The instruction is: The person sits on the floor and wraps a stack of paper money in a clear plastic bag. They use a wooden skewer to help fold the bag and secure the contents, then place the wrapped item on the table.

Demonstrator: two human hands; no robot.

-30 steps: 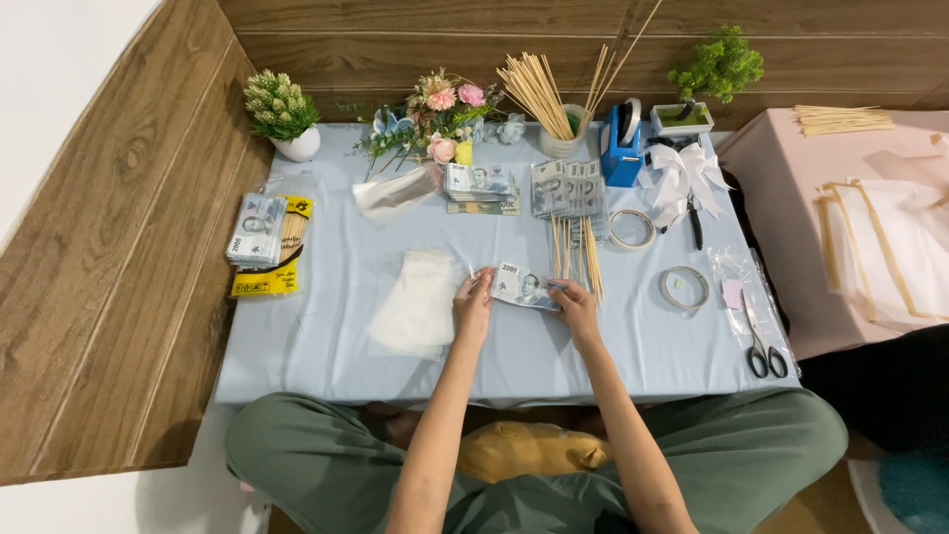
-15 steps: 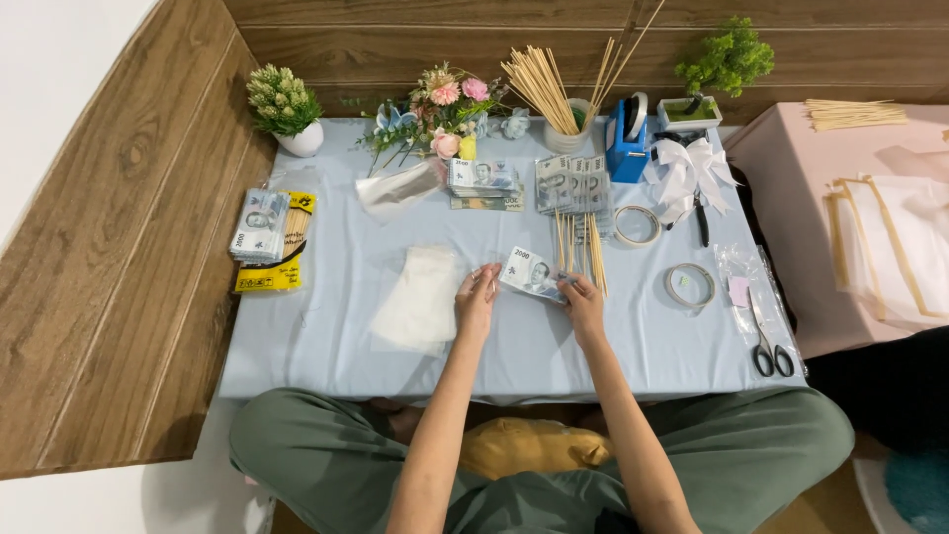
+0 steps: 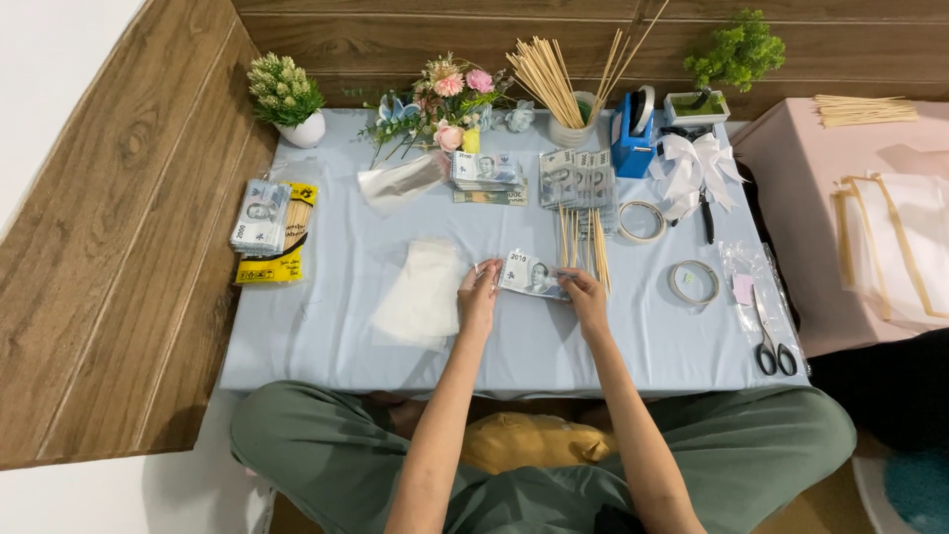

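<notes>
A grey banknote [image 3: 529, 276] is held flat just above the pale blue tablecloth [image 3: 326, 326], near the table's middle. My left hand [image 3: 479, 295] pinches its left end and my right hand [image 3: 585, 299] grips its right end. A stack of clear plastic sleeves [image 3: 423, 293] lies just left of my left hand. Several thin wooden skewers [image 3: 583, 242] lie behind my right hand.
Banknote piles [image 3: 573, 178] and another pile [image 3: 486, 170] sit mid-back, one more bundle [image 3: 260, 216] at far left. Artificial flowers [image 3: 440, 99], a cup of skewers [image 3: 568, 94], blue tape dispenser [image 3: 633, 133], white ribbon bow [image 3: 692, 168], tape rolls [image 3: 694, 282], scissors [image 3: 774, 351].
Both hands and the banknote have stayed in nearly the same spot; the note is turned slightly between the fingers. Nothing else on the table moved.
</notes>
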